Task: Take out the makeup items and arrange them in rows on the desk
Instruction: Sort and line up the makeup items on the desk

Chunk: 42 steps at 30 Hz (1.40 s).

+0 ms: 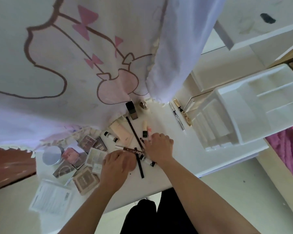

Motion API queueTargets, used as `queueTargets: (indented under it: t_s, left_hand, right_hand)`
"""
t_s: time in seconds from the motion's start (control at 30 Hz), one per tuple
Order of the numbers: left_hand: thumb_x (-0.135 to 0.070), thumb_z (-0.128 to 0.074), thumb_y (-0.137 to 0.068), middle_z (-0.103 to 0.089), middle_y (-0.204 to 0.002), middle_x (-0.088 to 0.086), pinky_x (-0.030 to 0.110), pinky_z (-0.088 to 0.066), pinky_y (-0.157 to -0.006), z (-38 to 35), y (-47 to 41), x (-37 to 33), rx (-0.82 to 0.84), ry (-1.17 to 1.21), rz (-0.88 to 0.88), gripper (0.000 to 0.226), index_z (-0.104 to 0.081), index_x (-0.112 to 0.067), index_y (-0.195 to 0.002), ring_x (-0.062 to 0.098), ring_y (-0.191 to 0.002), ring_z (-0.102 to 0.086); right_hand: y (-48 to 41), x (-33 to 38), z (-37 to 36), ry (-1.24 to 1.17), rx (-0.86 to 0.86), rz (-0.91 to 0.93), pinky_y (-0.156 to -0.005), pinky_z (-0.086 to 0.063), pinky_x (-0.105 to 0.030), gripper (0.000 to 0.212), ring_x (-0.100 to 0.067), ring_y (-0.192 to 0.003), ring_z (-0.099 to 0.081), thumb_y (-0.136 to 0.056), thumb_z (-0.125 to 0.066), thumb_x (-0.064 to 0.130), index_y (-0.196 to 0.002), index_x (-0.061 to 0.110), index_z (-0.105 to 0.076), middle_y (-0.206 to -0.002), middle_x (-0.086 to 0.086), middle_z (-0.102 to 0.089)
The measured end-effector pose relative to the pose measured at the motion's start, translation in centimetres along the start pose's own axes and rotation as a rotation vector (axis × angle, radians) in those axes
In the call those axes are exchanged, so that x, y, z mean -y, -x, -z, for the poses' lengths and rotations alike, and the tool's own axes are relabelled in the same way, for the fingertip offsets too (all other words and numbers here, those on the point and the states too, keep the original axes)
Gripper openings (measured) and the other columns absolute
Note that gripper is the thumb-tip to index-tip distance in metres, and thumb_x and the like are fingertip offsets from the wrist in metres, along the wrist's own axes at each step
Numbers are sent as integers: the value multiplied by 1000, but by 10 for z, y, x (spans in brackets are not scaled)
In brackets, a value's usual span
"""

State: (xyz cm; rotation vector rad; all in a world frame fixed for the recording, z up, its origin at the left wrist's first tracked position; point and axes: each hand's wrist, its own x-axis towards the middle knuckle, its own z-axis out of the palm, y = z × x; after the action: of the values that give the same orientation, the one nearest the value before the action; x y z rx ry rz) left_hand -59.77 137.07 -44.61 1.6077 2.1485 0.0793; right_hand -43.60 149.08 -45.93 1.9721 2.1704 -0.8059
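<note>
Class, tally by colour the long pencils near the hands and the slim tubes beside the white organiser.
Black pencils: 2
Brown pencil: 1
Silver tube: 1
Gold tube: 1
Total: 5

The left hand's (117, 163) fingertips curl out of sight at the brown pencil (131, 149), so whether they pinch it cannot be told. The right hand (159, 149) hides that pencil's other end and the near tips of the pink tube (149, 130) and black pencil (134, 130) (its grip is equally unclear). The curtain (74, 65) drapes over the surface's (152, 181) far edge. The leaflet's (52, 197) print is too small to read.
</note>
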Motion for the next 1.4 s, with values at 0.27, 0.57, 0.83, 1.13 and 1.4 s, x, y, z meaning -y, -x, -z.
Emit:
queueTargets:
  t_s: [0.27, 0.57, 0.83, 1.13, 1.4]
  left_hand:
    - [-38, -46, -86, -69, -117, -4, 39, -46, -99, 1, 10, 2, 51, 246, 106, 40, -70, -24, -114, 22, -107, -61]
    - [-29, -61, -95, -74, -106, -10, 22, -52, -75, 89, 6, -51, -66, 1261, 324, 20, -71, -28, -112, 5, -96, -67]
    - [-22, -69, -78, -75, -103, 11, 34, -46, -86, 116, 31, -69, -27, 1562, 255, 34, -73, -10, -109, 15, -83, -62]
    - [-19, -72, -76, -74, -87, 7, 33, -48, -82, 131, 50, -85, -167, 1694, 272, 23, -77, -8, -96, 16, -76, -61]
    - [-23, -74, -73, -72, -85, 9, 32, -48, -79, 147, 62, -85, -192, 1688, 222, 28, -77, -7, -96, 18, -77, -57]
  right_hand:
    - [1, -3, -5, -226, 111, 18, -96, -42, -41, 31, -25, -112, -55, -101, -44, 34, -120, 16, -60, -115, -3, -62]
    - [80, 6, 27, -692, 114, 257, -75, -51, -32, 16, -19, -92, -59, -100, -54, 44, -109, 35, -63, -93, 11, -63]
    - [125, 21, 90, -933, 67, 193, -61, -45, -21, 35, -5, -56, -55, -103, -49, 37, -75, 26, -67, -62, 2, -63]
    - [159, 34, 114, -1048, -267, 282, -68, -52, -17, 15, -8, -74, -70, -86, -74, 31, -100, 28, -78, -81, 12, -75]
    - [169, 44, 131, -1122, 123, 117, -61, -50, -22, 48, -16, -71, -70, -85, -61, 65, -111, 26, -68, -86, -5, -75]
